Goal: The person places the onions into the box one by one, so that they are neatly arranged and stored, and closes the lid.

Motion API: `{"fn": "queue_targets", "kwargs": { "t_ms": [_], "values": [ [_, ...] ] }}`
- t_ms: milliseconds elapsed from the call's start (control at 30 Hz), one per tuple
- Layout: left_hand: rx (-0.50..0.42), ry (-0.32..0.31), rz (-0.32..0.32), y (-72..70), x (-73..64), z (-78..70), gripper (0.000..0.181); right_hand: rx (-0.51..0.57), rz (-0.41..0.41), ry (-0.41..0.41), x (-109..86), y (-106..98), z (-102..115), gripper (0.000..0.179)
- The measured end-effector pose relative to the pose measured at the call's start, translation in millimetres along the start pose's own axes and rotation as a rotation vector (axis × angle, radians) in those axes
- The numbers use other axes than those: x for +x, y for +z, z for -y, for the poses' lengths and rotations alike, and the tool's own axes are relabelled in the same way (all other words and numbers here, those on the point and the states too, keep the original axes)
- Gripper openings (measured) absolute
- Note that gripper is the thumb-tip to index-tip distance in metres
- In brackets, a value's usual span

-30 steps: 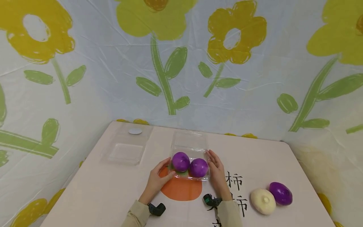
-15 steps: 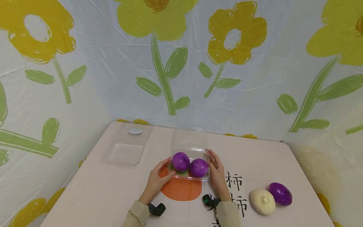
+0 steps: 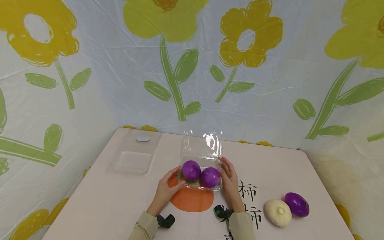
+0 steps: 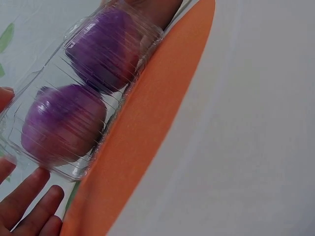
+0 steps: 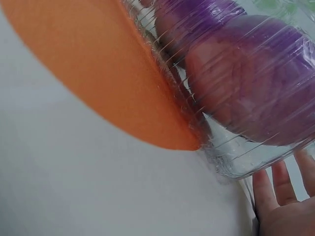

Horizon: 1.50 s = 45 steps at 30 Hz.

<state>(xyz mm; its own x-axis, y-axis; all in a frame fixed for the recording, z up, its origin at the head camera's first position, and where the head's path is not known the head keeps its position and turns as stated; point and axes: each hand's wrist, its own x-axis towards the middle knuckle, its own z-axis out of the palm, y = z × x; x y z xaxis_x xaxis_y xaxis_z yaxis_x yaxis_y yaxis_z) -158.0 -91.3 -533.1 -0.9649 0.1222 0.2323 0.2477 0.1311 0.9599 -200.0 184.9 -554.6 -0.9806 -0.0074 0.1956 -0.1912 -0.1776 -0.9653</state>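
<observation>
In the head view, a clear plastic clamshell box [image 3: 207,162] sits at mid-table with its lid [image 3: 202,144] raised at the back. Inside lie two purple onions, one at left [image 3: 191,171] and one at right [image 3: 210,177]. My left hand [image 3: 166,189] holds the left end of the box, thumb near the front corner. At the opposite end my right hand [image 3: 230,185] grips the side. Through the plastic, both onions show in the left wrist view, with left-hand fingers [image 4: 30,199] against the box's end. Right-hand fingers [image 5: 281,182] touch the other end in the right wrist view.
A second clear clamshell [image 3: 132,163], lid back with a white oval label [image 3: 143,138], lies at the far left. On the right, a white onion [image 3: 278,213] touches another purple onion [image 3: 297,204]. The tablecloth bears an orange print [image 3: 192,201] and black characters.
The box's lid has swung upward from its lower, leaned-back position and now catches bright glare. Both hands and the onions have stayed nearly in place.
</observation>
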Motion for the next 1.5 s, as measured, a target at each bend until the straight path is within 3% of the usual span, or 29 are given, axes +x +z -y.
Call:
{"fn": "queue_targets", "kwargs": {
  "t_ms": [233, 567, 733, 1033, 1300, 1500],
  "values": [
    [0.004, 0.017, -0.002, 0.2, 0.4, -0.3, 0.063, 0.033, 0.019, -0.023, 0.4, 1, 1, 0.053],
    [0.005, 0.018, -0.02, 1.6, 1.2, -1.5, 0.063, -0.017, 0.004, 0.005, 1.4, 2, 6, 0.059],
    [0.004, 0.021, -0.01, 0.7, 1.8, -0.1, 0.063, -0.001, 0.009, 0.024, -0.4, 6, 17, 0.061],
    [0.006, 0.01, -0.01, 0.8, 1.9, 2.7, 0.063, -0.01, 0.02, -0.025, -6.1, 15, 37, 0.063],
    [0.027, 0.017, -0.013, 1.7, 1.6, 2.1, 0.062, -0.007, 0.004, -0.041, -1.4, 3, 5, 0.051],
    [0.037, -0.013, -0.031, 5.0, 4.6, 29.6, 0.063, 0.047, -0.002, -0.041, -1.5, 3, 3, 0.042]
  ]
}}
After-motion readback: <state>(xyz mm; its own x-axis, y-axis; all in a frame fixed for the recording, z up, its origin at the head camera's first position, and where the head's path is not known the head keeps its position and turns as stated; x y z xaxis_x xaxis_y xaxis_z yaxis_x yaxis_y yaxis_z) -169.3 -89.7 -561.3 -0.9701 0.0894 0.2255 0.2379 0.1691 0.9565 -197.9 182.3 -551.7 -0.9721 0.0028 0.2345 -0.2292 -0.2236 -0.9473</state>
